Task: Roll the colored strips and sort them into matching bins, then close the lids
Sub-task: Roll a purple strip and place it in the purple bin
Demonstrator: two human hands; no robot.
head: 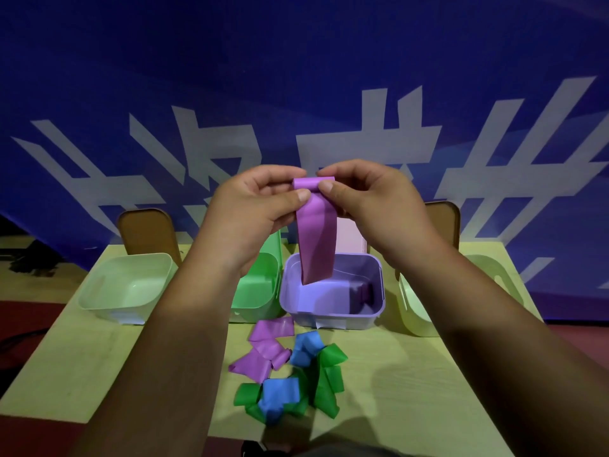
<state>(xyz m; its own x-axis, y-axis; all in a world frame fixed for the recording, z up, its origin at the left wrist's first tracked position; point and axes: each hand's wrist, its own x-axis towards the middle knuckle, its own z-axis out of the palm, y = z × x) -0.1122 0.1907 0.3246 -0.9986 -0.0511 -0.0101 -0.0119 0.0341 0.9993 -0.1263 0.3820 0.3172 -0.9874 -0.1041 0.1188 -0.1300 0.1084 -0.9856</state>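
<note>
Dim scene, with a strong blue-violet cast off the far banner (296, 61). Table (99, 357) is brightest mid-frame, yellow-green; its near corners and the floor either side fall almost black. Left hand (257, 206) and right hand (372, 199) are moderately lit. Left forearm (171, 341) and right forearm (494, 324) are dark and murky. Soft shadow lies on the table, near right. Mild sheen on purple strip (316, 239). Shade fills the right end of purple bin (333, 316). Wide-angle bend at edges. Detail soft overall.
</note>
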